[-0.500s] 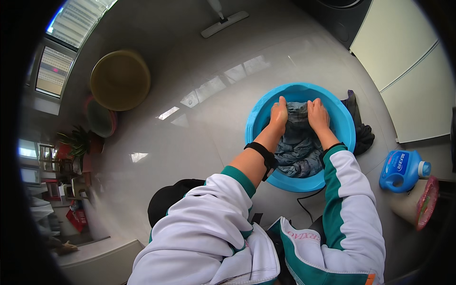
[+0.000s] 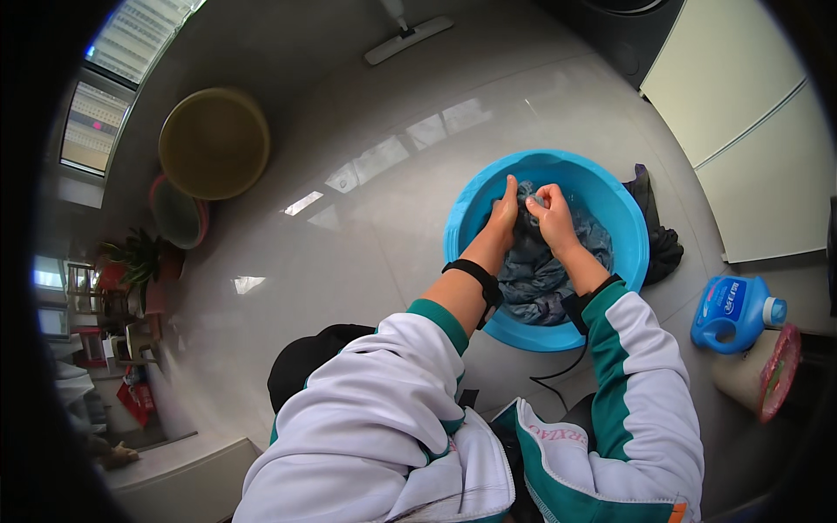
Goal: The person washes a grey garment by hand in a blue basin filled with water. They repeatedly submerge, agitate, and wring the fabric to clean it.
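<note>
Wet dark grey-blue cloth [image 2: 542, 283], seemingly a garment, lies bunched in a round blue basin [image 2: 635, 240] on the floor. Over the basin's left half, my left hand [image 2: 504, 211] grips a raised part of the cloth, its thumb pointing up. My right hand [image 2: 554, 216] is closed on the same raised part, close beside the left, with the fingers curled inward. The rest of the cloth slumps toward the near side of the basin. Its full shape is hidden by the folds and my hands.
Dark cloth [image 2: 663, 248] lies against the basin's right side. Further right stand a blue detergent jug [image 2: 731, 312] and a bin with a pink rim [image 2: 780, 370]. A tan tub [image 2: 215, 144], potted plants [image 2: 139, 261] and a flat mop [image 2: 408, 41] are farther off.
My right hand has moved left toward my left hand, and its fingers have curled in. The cloth between them is gathered into a narrower bunch.
</note>
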Available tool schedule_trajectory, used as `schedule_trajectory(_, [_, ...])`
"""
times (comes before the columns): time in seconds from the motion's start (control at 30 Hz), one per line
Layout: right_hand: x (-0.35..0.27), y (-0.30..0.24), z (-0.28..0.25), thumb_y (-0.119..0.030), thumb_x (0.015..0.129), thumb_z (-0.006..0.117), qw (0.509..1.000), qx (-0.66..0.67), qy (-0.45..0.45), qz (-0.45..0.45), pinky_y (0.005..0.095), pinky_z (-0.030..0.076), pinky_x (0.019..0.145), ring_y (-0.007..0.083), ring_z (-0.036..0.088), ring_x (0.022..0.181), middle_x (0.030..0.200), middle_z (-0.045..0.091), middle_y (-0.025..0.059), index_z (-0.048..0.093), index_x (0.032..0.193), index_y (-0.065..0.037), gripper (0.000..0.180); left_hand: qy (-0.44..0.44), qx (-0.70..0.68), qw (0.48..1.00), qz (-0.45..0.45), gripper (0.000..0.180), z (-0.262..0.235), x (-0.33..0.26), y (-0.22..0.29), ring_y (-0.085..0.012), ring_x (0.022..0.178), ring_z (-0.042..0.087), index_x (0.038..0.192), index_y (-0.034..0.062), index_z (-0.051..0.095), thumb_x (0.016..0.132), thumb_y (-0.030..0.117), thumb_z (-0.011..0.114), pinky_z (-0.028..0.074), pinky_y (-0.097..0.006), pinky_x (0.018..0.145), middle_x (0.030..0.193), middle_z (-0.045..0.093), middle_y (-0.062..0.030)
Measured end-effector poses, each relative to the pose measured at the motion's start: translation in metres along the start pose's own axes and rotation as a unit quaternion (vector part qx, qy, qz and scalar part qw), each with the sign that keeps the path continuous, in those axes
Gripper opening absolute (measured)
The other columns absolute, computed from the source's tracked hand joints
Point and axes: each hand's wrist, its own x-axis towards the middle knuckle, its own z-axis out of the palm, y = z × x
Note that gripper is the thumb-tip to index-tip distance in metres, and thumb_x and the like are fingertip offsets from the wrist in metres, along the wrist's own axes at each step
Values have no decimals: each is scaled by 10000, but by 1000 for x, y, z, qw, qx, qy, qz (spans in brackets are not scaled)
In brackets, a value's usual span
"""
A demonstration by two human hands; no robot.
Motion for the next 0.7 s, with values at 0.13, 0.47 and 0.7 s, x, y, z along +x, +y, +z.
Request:
schedule_trajectory(0.13, [-41,-52,21,-96,905,577,976,-8,-64,-208,232,342,619,94,350,687,786,400,-5,435,887,-73,145,-238,-190,952,16,499,-7,13,-9,-163,739,480,889,138,514,933,621,398,421,-349,651,807,524,-17])
schedule_trajectory(0.47, [4,-13,-1,-230,908,567,872,-319,124,-351,426,482,507,362,592,583,653,590,131,481,680,-63,296,-89,-119,983,111,368,19,-4,-25,-166,831,519,992,132,538,976,481,422,448,-337,719,913,549,-19])
schedule_trajectory(0.7, [26,46,-36,-337,906,603,917,-366,78,-137,464,456,851,406,545,1033,1099,570,232,526,1022,-33,335,47,102,992,49,907,19,-29,9,-373,1407,189,1495,47,-45,930,561,445,268,-499,1093,1542,118,-219])
